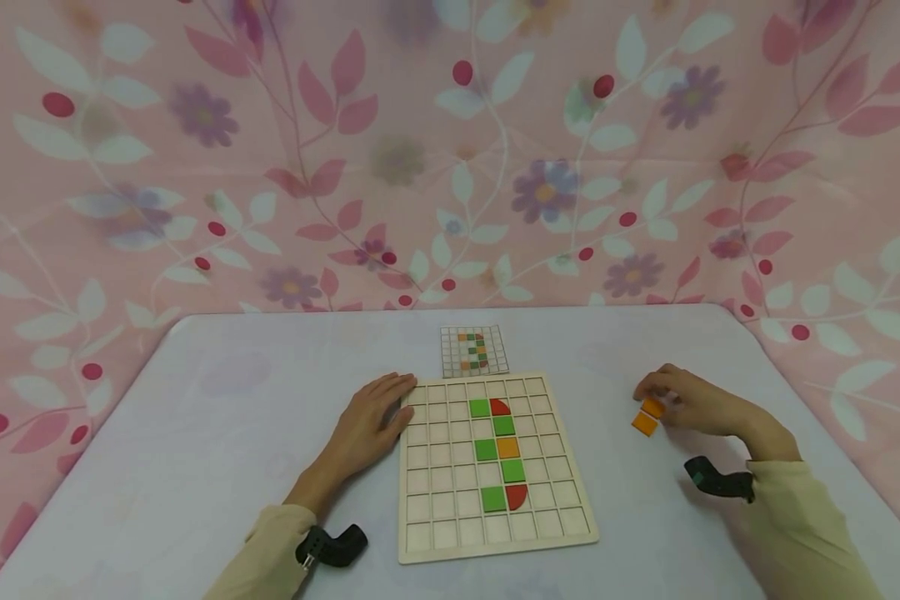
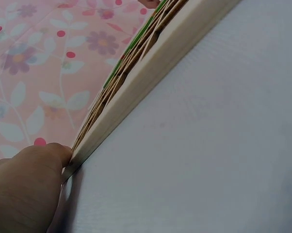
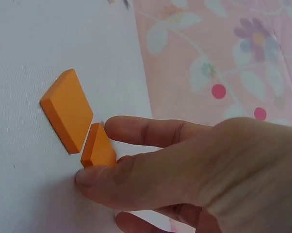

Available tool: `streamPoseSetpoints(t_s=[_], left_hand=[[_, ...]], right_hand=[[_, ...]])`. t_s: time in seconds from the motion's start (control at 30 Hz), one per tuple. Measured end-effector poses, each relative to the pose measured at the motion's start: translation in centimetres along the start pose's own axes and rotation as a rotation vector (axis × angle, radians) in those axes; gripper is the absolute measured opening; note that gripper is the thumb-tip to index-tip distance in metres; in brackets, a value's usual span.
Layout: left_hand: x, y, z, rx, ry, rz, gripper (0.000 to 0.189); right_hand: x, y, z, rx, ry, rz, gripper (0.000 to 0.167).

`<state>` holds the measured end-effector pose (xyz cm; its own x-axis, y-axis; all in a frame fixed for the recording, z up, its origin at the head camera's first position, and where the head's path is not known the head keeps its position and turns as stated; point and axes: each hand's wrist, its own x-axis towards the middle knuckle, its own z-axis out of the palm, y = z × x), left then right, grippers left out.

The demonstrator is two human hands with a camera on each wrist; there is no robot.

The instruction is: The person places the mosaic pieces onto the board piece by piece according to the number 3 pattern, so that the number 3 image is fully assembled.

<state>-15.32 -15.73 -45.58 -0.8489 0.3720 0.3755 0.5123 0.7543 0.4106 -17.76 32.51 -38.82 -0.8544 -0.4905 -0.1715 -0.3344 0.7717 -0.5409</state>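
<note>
My left hand [image 1: 371,421] rests along the upper left edge of a wooden grid board [image 1: 437,533], its thumb at the rim in the left wrist view. The board bears several green square tiles [image 1: 503,426], two red quarter-round tiles [image 1: 517,497] and an orange square tile [image 1: 508,447]. To the right of the board, my right hand [image 1: 701,404] pinches an orange tile [image 3: 101,148] between thumb and index finger. A second orange tile [image 3: 68,111] lies flat on the table just beside it. The fingers partly hide the pinched tile.
A small pattern card [image 1: 452,354] with a printed grid lies behind the board, near the table's far edge. The white table [image 1: 195,433] ends at a pink floral cloth [image 1: 420,167]. A black wrist camera [image 1: 720,481] sits at the right sleeve, another [image 1: 333,546] at the left.
</note>
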Motion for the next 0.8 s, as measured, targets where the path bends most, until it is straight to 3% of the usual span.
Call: streamPoseSetpoints(t_s=[0.8], left_hand=[[-0.02,0.07,0.06,-0.004,0.000,-0.011,0.044]], right_hand=[[0.11,0.86,-0.01,-0.077,0.104,-0.030,0.024]])
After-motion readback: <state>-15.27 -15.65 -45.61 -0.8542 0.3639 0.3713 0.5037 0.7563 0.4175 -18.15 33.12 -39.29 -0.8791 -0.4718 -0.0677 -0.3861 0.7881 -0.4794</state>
